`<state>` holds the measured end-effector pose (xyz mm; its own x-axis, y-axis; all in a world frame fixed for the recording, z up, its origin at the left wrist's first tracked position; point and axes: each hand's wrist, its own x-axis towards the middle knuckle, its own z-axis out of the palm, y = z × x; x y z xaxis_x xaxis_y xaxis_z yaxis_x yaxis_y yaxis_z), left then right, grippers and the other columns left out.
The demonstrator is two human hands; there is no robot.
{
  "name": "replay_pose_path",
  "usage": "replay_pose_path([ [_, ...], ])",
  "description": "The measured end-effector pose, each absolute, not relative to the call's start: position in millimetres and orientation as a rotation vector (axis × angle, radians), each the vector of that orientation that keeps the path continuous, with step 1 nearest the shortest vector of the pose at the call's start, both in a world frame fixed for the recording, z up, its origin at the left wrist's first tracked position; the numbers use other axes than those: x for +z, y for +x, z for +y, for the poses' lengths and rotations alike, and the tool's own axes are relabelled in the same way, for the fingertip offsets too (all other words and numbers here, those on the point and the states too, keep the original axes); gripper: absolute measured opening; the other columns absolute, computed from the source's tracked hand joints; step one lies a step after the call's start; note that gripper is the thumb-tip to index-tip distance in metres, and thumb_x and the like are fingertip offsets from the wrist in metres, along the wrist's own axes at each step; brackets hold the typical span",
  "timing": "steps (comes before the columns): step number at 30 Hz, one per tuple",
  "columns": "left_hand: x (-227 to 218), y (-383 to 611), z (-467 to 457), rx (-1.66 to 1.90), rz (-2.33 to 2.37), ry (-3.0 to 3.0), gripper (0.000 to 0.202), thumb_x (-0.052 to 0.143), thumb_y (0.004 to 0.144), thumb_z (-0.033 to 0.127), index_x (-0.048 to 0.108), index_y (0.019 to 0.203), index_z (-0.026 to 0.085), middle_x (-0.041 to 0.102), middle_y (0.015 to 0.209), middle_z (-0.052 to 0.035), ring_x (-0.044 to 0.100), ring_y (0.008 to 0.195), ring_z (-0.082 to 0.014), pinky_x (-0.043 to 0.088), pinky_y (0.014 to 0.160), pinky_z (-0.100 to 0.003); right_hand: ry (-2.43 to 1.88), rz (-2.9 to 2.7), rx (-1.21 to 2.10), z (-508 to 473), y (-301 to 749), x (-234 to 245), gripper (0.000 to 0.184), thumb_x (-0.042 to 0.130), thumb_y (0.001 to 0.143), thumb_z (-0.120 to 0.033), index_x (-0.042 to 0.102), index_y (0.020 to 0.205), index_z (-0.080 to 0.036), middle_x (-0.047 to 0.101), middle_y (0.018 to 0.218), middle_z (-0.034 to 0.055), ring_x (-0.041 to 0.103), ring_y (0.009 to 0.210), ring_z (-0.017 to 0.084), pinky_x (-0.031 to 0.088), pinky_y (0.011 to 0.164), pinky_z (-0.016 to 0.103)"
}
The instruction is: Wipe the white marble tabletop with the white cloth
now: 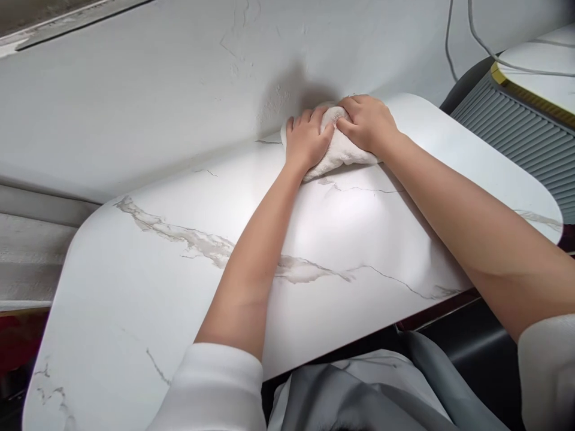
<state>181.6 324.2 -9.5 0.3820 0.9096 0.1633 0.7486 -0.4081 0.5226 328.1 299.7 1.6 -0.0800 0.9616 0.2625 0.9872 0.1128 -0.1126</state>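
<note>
We see only the arms, the hands and a part of the clothes. Our left hand (308, 140) and our right hand (368, 123) are bare: no glove, no ring, no watch on the wrists. The 2 forearms are bare too, up to near the elbow. There the white sleeves begin, 1 on each arm, pushed up so that the edge makes a thick, soft roll. The cloth of the sleeves is plain and smooth, without print or buttons. Lower, between the arms, we wear a grey garment with broad folds, and a lighter grey piece lies in the middle of it.
</note>
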Motion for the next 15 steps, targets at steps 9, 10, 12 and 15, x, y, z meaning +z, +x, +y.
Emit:
replay_pose_path([
  [9,-5.0,178.7,326.8,0.688,1.498,2.327,0.042,0.036,0.096,0.041,0.050,0.135,0.039,0.059,0.137,0.0008,0.040,0.139,-0.0298,0.016,0.125,-0.053,-1.948,-2.131,-0.205,317.3,329.0,0.8,0.040,0.032,0.100,-0.034,0.057,0.130,-0.023,0.058,0.126,0.0087,0.051,0.122,0.030,0.045,0.103,0.047],
  [10,-5.7,178.7,326.2,0.692,1.499,2.326,0.042,0.035,0.097,0.041,0.049,0.136,0.039,0.059,0.138,0.0009,0.040,0.139,-0.0294,0.016,0.125,-0.053,-1.958,-2.131,-0.201,316.1,328.9,1.0,0.041,0.029,0.100,-0.035,0.055,0.131,-0.027,0.058,0.127,0.0081,0.050,0.122,0.030,0.044,0.103,0.048],
  [12,-7.0,178.6,323.8,0.693,1.516,2.324,0.041,0.035,0.097,0.041,0.047,0.137,0.038,0.058,0.139,0.0022,0.041,0.137,-0.0273,0.016,0.126,-0.051,-1.962,-2.149,-0.174,311.6,328.1,2.1,0.043,0.028,0.100,-0.036,0.053,0.134,-0.027,0.058,0.128,0.0080,0.049,0.122,0.031,0.043,0.104,0.050],
  [15,-8.0,176.3,314.5,0.675,1.571,2.308,0.039,0.033,0.100,0.038,0.044,0.137,0.037,0.056,0.141,0.0054,0.042,0.134,-0.0224,0.012,0.127,-0.050,-1.901,-2.202,-0.145,298.8,324.9,4.7,0.042,0.032,0.100,-0.029,0.049,0.137,-0.018,0.055,0.134,0.0090,0.047,0.126,0.030,0.040,0.107,0.047],
])
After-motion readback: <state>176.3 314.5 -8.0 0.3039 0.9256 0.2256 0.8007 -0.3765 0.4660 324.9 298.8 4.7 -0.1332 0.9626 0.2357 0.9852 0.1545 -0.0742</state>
